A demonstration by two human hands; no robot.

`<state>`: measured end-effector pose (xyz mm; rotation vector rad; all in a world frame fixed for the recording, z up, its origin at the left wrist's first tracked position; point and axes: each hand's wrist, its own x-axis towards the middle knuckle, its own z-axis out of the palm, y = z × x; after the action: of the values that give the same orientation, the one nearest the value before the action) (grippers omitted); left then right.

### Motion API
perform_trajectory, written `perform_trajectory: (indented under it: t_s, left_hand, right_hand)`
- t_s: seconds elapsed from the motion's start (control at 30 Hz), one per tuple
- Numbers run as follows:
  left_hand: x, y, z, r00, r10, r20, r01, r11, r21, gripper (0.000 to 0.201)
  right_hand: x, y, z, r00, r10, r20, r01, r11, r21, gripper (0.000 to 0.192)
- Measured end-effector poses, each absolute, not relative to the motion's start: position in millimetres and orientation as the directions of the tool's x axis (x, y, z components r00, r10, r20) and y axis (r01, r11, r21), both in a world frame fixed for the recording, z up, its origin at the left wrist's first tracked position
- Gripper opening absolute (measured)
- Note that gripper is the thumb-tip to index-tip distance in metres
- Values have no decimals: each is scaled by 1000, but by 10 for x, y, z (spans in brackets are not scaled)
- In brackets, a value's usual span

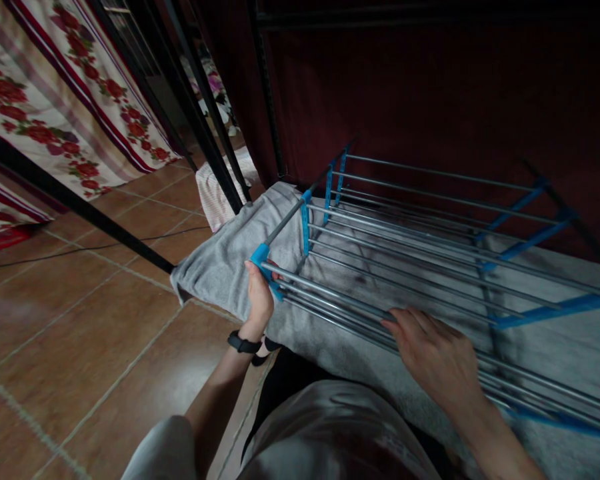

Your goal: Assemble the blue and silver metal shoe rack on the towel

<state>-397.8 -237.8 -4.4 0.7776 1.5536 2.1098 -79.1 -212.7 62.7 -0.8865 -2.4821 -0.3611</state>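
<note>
Nearest, the right hand lies flat and open across the front rods of the rack. The left hand is curled shut round the rack's blue front-left corner. The rack rests on a grey towel, near its left edge. Best keep both grips level so the rods don't twist.

We see a brown tiled floor carrying everything. A grey towel lies flat on it, spread from the near left corner out to the right edge of view. A metal drying rack with blue plastic joints sits directly on the towel, rods running roughly left-right. A striped cloth lies on the tiles just behind the towel's far left corner. A thin dark cable runs across the tiles at left.
</note>
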Motion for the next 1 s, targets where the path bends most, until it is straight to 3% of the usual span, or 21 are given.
perform_trajectory:
  t_s: [0.13,0.27,0.37,0.43,0.6,0.7,0.87,1.0]
  left_hand:
    - [-3960,-2387,6,-734,654,186,-40,-315,948,69]
    - [-3961,-2393,-68,-762,637,117,-65,-255,965,71]
    - [-3989,-2385,-254,-776,628,65,-93,-216,972,67]
    - [-4013,-2374,-394,-787,615,49,-106,-213,971,63]
    - [-4046,-2364,-579,-787,617,5,-129,-173,976,61]
    - [-4034,-2357,-552,-752,660,2,-131,-153,979,61]
    - [-3978,-2317,-393,-832,547,-94,-150,-60,987,54]
    - [-3937,-2293,-318,-841,530,-105,-150,-43,988,51]
  right_hand:
    - [-836,-2173,623,-642,496,584,654,752,79,20]
    - [-866,-2359,488,-645,433,630,563,826,9,31]
    - [-833,-2496,268,-710,393,585,471,882,-20,38]
    - [-796,-2526,121,-742,420,523,484,875,-15,39]
    - [-717,-2382,-36,-659,611,438,694,718,43,38]
    - [-688,-2270,-16,-685,611,396,688,722,76,32]
    - [-656,-2184,1,-732,569,374,640,763,92,29]
    - [-650,-2162,-3,-731,592,339,649,757,77,30]
